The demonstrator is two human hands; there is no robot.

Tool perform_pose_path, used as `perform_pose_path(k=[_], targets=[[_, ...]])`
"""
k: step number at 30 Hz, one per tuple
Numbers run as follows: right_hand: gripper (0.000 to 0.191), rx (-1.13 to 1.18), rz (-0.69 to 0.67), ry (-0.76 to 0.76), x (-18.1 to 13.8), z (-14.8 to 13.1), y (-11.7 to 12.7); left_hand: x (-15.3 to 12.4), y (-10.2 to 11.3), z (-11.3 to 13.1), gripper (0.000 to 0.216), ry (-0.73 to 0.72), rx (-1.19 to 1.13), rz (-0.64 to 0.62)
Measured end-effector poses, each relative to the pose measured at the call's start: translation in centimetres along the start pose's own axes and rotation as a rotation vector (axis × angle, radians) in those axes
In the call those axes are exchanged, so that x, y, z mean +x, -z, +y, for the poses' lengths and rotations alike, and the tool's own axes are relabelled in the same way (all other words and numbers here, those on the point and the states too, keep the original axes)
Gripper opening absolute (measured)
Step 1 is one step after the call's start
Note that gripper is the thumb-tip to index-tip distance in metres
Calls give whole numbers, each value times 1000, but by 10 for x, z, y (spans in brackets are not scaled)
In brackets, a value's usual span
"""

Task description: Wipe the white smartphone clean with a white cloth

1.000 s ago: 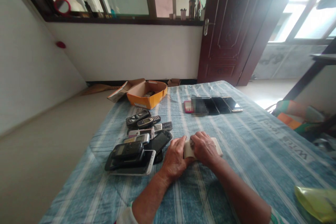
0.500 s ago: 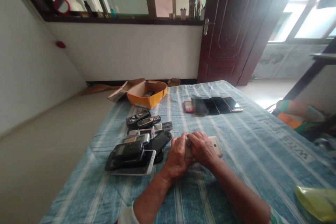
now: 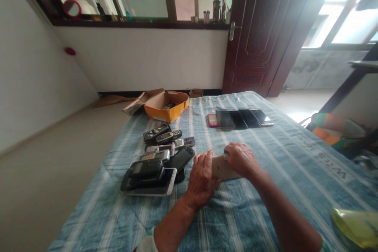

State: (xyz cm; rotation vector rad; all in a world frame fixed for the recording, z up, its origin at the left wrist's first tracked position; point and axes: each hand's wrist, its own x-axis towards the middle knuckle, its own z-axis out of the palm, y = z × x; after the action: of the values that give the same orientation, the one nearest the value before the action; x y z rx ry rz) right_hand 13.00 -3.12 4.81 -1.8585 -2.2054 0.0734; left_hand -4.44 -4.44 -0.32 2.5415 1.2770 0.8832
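A pale gold smartphone (image 3: 219, 167) lies back side up on the striped cloth, its camera end hidden by my hands. My left hand (image 3: 202, 173) is closed around the phone's left end. Over its right part is my right hand (image 3: 242, 160), fingers curled and pressed together on a small whitish wad (image 3: 226, 156), perhaps cloth or tissue, against the phone's back. To the left is a pile of old phones, with a black phone (image 3: 146, 168) on top and a white-edged smartphone (image 3: 168, 185) beneath.
An open orange cardboard box (image 3: 165, 112) stands at the far left of the cloth-covered surface (image 3: 283, 173). A row of dark-screened smartphones (image 3: 249, 119) and a pink phone (image 3: 212, 120) lie at the back. A yellow plastic bag (image 3: 356, 226) rests at the right edge.
My right hand has slid right along the phone's back, away from my left hand, uncovering the middle of the phone. My left hand keeps its grip on the left end.
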Motion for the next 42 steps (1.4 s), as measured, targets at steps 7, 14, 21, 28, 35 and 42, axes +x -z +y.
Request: perform_pose_path(k=[7, 14, 21, 28, 35, 42], targets=[[21, 11, -5, 42, 0, -9, -5, -1, -6, 0, 71, -129, 86, 152], [17, 62, 89, 163, -2, -32, -22, 0, -10, 2, 71, -169, 120, 268], [20, 6, 61, 74, -2, -3, -10, -1, -2, 3, 60, -118, 138, 130], [24, 80, 112, -114, -9, 41, -12, 2, 5, 10, 54, 0, 114, 4], [29, 356, 194, -292, -12, 58, -29, 4, 8, 15, 52, 23, 90, 8], [32, 449, 247, -381, -23, 55, -34, 5, 6, 13, 54, 34, 74, 10]])
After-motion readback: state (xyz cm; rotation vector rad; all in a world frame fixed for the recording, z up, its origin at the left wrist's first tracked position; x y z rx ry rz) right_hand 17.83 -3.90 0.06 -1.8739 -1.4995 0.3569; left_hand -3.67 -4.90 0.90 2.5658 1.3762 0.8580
